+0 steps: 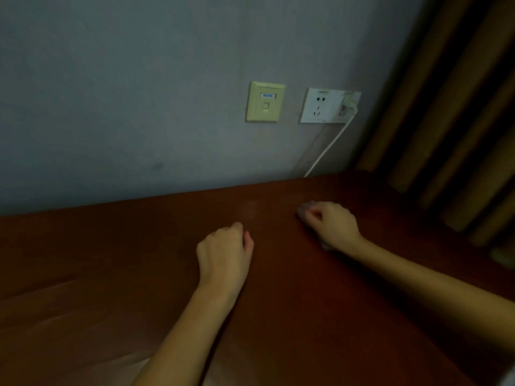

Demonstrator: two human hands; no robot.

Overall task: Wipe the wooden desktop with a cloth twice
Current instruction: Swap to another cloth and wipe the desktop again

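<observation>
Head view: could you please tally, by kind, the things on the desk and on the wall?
hands: 2, left hand and right hand
cloth: 1
wall plates: 2, yellowish plate and white socket
plug: 1
total: 6

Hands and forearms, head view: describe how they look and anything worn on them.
The left hand and the right hand are bare: no gloves, rings, watch or bracelet show. The left forearm and the right forearm are bare too, with no sleeve in view up to the frame's edge. The picture is dim and soft, so fine marks cannot be made out.
</observation>
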